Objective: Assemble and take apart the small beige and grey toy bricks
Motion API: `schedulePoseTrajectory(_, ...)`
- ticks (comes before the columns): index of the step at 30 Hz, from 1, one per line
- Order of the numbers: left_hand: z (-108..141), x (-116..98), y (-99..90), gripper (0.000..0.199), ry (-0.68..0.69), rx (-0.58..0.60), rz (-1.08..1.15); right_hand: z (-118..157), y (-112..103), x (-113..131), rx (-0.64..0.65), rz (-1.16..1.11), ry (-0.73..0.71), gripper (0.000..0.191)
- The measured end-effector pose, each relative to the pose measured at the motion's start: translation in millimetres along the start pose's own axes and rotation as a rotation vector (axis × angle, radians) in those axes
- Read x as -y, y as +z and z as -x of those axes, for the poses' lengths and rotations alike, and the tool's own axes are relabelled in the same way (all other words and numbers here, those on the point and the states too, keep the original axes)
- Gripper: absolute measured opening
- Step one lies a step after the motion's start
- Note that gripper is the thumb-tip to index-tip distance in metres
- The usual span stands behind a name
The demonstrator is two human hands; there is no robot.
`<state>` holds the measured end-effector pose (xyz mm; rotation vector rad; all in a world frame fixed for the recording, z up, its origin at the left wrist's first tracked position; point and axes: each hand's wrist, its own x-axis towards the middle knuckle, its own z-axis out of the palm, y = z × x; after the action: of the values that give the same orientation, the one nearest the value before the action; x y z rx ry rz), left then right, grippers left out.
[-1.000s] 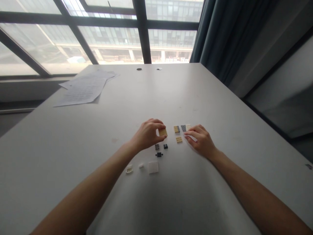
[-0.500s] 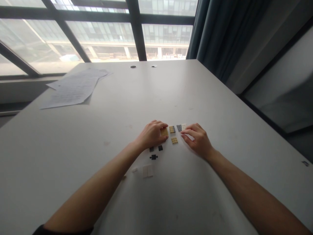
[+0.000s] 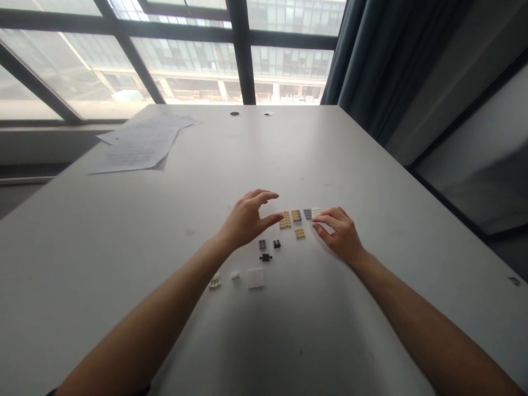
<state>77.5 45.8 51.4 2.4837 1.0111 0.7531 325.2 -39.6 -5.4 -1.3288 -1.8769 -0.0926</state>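
Observation:
My left hand (image 3: 249,219) is open, thumb and fingers spread, just left of a tan toy brick plate (image 3: 285,220). The thumb tip reaches the plate's left edge in view; I cannot tell whether they touch. My right hand (image 3: 339,230) has bent fingers, with a gap between thumb and forefinger. Its fingertips are at a white studded plate (image 3: 316,212), partly hidden behind them. Left of that lie a grey plate (image 3: 307,214) and a tan-and-grey piece (image 3: 296,215). A smaller tan plate (image 3: 299,233) sits below them.
Nearer me are dark pieces (image 3: 262,244), a black studded piece (image 3: 276,243) and a black piece with side pins (image 3: 265,257). White flat tiles (image 3: 256,278), a small white piece (image 3: 235,276) and a cream piece (image 3: 214,282) lie lower. Paper sheets (image 3: 140,146) rest far left.
My left hand has come off the tan plate, moving left and up and opening wide. My right hand stays near the white plate. The camera view has shifted slightly.

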Motion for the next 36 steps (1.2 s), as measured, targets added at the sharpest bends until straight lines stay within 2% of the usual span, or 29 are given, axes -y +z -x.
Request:
schedulePoseTrajectory(3, 25, 1, -18.3, 0.031, 0.010, 0.108, -0.049, -2, 1, 11, 0.045, 0.026, -0.045, 0.012)
schedulePoseTrajectory(5, 41, 2, -20.5, 0.027, 0.009, 0.203, -0.086, -5, 4, 26, 0.105, 0.042, -0.086, 0.016)
schedulePoseTrajectory(10, 58, 5, -6.3, 0.024, -0.029, 0.247, -0.164, -14, 19, 69, 0.346, 0.093, -0.117, 0.021)
schedulePoseTrajectory(14, 58, 8, -0.2, 0.021, -0.029, 0.266, -0.217, -17, 29, 83, 0.456, 0.160, -0.072, 0.017)
schedulePoseTrajectory(30, 50, 2, 3.4, 0.017, -0.016, 0.247, -0.256, -17, 37, 81, 0.476, 0.169, -0.075, 0.012)
schedulePoseTrajectory(33, 44, 0, 2.7, 0.018, 0.000, 0.210, -0.243, -18, 30, 80, 0.447, 0.163, -0.067, 0.011)
schedulePoseTrajectory(36, 32, -10, 3.5, 0.019, 0.032, 0.163, -0.232, -20, 11, 65, 0.387, 0.167, -0.026, 0.012)
